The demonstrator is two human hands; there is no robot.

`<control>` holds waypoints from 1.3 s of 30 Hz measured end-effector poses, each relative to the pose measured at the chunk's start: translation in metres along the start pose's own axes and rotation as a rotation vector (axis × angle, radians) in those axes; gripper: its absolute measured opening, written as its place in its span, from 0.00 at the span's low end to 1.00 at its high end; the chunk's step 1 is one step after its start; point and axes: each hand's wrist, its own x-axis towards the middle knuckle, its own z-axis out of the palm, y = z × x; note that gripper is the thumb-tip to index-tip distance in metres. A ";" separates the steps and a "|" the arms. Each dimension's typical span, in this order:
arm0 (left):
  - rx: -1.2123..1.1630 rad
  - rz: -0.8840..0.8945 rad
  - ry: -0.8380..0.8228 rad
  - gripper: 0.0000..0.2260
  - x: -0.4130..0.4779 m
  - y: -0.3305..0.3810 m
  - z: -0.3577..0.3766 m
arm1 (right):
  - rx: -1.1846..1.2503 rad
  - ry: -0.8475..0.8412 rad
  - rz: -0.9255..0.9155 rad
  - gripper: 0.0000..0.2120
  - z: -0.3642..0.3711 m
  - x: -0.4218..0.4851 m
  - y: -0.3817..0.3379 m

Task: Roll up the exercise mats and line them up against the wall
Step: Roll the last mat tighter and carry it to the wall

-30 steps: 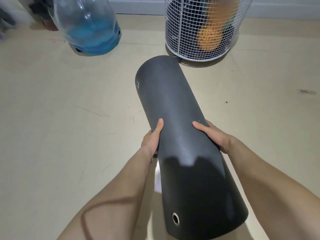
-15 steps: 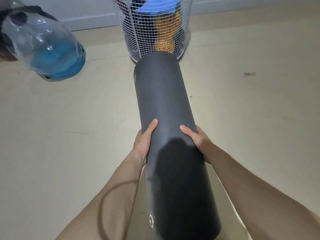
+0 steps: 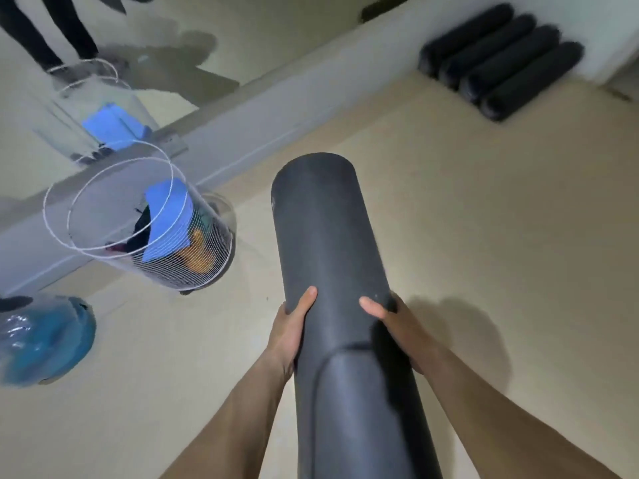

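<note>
A dark grey rolled exercise mat (image 3: 328, 243) is held lengthwise in front of me, above the floor, its far end pointing away. My left hand (image 3: 290, 330) grips its left side, thumb on top. My right hand (image 3: 394, 326) grips its right side, thumb on top, fingers hidden under the roll. Several rolled dark mats (image 3: 501, 60) lie side by side at the top right, against the white wall.
A white wire basket (image 3: 138, 233) with blue and orange items stands left of the mat, by a mirror wall (image 3: 114, 57) with its reflection. A clear bottle with a blue base (image 3: 45, 337) lies at the far left. Beige floor (image 3: 484, 219) stretches to the right.
The view has swung right and up: the basket and bottle slid left, and the row of rolled mats by the wall came into view. Both hands keep their grip on the mat.
</note>
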 end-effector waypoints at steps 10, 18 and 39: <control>0.189 0.025 -0.197 0.36 0.025 0.210 0.196 | 0.203 0.161 -0.065 0.38 -0.150 -0.007 -0.205; 0.334 0.065 -0.338 0.43 0.148 0.328 0.333 | 0.311 0.360 -0.124 0.38 -0.255 0.085 -0.308; 0.461 -0.088 -0.273 0.45 0.495 0.481 0.630 | 0.378 0.487 -0.007 0.39 -0.530 0.419 -0.449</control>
